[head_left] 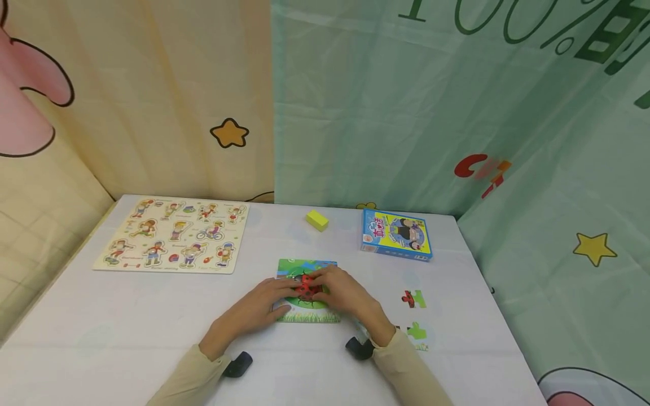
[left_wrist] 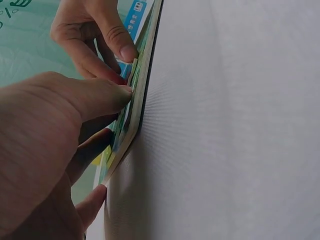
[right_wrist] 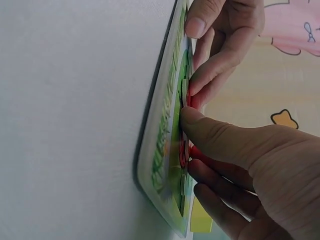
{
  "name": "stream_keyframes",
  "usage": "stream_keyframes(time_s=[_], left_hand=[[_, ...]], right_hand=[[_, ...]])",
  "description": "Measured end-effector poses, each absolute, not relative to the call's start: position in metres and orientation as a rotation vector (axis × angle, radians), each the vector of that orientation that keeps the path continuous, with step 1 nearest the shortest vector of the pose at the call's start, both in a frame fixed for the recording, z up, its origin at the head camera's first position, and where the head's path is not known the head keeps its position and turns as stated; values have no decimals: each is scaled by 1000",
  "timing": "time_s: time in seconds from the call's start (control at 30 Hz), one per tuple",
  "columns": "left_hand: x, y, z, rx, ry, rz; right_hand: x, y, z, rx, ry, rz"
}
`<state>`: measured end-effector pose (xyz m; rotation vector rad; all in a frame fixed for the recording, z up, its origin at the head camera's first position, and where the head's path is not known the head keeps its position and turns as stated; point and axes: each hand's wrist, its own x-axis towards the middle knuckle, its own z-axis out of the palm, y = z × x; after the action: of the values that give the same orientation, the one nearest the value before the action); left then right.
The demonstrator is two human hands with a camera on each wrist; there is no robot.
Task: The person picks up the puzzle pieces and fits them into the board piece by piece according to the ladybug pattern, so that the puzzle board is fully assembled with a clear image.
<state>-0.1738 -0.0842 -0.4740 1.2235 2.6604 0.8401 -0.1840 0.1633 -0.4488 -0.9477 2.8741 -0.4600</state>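
A small picture puzzle board (head_left: 310, 317) with a ladybug (head_left: 307, 291) on a green leaf lies flat at the middle of the table in the head view. My left hand (head_left: 261, 304) reaches over its left side, fingers fairly straight and touching the ladybug area, thumb by the lower left edge. From the right, my right hand (head_left: 347, 292) pinches a red puzzle piece (right_wrist: 184, 150) between thumb and fingers. That piece sits slightly proud of the board in the right wrist view. The fingertips of both hands are close together; they cover part of the picture.
Loose puzzle pieces lie right of the board, one red and green (head_left: 415, 299), another green (head_left: 417, 331), partly behind the right forearm. Farther back are a yellow block (head_left: 317, 220) and a blue box (head_left: 397, 234). A large peg puzzle board (head_left: 175, 235) lies at the left.
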Motion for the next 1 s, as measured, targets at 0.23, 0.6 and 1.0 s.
stream_keyframes(time_s=[0.23, 0.6, 1.0], left_hand=[[-173, -84, -475, 1208, 2626, 883], [-174, -85, -477, 1129, 2561, 933], [-176, -85, -477, 1126, 2563, 926]], right_hand=[[-181, 164, -450, -907, 2875, -454], [-176, 186, -450, -944, 2864, -441], [-159, 226, -429, -909, 2811, -681]])
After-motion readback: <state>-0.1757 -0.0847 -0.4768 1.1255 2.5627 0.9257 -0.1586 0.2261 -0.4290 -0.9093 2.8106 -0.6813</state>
